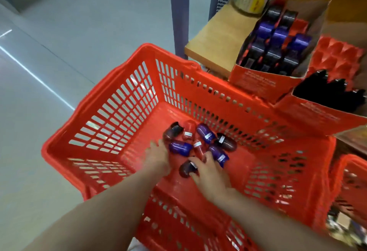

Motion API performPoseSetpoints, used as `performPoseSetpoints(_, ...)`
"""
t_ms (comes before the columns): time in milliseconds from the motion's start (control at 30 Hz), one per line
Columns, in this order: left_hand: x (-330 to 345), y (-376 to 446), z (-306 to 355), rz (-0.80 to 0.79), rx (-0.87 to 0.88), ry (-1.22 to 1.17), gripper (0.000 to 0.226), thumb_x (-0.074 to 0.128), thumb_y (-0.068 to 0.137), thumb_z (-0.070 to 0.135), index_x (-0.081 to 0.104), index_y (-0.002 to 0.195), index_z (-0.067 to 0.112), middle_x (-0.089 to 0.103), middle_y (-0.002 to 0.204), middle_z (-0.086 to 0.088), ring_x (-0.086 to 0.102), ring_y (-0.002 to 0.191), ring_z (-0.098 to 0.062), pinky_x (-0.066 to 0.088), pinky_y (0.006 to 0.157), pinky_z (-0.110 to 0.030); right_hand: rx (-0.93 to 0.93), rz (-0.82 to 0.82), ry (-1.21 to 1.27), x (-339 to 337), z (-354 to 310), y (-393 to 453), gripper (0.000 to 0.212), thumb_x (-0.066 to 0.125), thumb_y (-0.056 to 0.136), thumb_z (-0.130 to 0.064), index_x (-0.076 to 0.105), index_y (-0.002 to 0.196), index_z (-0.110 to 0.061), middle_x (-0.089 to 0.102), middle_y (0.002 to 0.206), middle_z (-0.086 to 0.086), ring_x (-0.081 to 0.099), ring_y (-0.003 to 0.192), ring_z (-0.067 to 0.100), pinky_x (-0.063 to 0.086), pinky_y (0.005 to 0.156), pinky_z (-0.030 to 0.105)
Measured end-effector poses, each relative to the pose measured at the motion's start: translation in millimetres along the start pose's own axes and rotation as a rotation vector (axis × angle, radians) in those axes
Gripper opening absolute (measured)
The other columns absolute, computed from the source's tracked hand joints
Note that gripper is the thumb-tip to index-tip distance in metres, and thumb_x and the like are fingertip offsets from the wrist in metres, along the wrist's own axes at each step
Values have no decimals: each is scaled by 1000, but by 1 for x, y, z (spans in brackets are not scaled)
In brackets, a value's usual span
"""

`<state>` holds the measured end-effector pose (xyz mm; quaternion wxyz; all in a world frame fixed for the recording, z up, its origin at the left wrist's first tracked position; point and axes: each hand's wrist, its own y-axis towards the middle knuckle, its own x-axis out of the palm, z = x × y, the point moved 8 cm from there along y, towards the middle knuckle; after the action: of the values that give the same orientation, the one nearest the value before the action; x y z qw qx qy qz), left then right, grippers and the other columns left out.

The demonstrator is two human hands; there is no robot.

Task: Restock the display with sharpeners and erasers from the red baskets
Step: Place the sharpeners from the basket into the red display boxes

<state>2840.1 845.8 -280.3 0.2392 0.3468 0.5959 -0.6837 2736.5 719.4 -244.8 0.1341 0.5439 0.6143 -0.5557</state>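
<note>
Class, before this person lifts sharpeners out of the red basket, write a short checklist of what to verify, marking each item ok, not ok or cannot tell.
1. Sharpeners left in the red basket: ok, a small pile sits on its floor.
2. Left hand reaches the pile: ok, it touches the pile's left edge.
3. Right hand has a firm hold: cannot tell, fingers rest on the sharpeners, blurred.
4. Display box within reach: ok, it stands on the shelf just behind the basket.
5. Free slots in the box: cannot tell.
</note>
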Motion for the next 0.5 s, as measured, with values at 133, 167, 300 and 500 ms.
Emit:
performPoseSetpoints(133,-1,9,-12,25,-53,-157,62,71,86,18,32,133,5,45,135,-18,48,125,-35,41,105,-40,130,99,172,8,0,8,47,62,93,-41,46,136,-30,31,132,7,55,111,26,46,98,34)
performPoseSetpoints(167,-4,9,-15,2,-86,-249,61,73,85,18,35,131,5,50,132,-18,51,123,-34,44,103,-39,154,120,226,9,-1,9,46,66,90,-37,49,131,-25,31,129,6,55,109,25,45,99,32)
performPoseSetpoints(300,-14,6,-17,-98,-60,-448,67,87,72,25,53,129,15,63,119,-7,62,103,-19,54,87,-29,230,87,490,18,0,3,39,79,80,-21,49,105,-21,51,114,4,60,98,20,48,86,28)
performPoseSetpoints(500,-11,-14,-1,-213,-43,-744,57,79,82,17,56,134,24,66,108,-10,66,84,-24,59,83,-40,376,57,810,5,37,-5,26,82,78,-22,68,101,-22,64,88,-5,62,88,15,47,77,24)
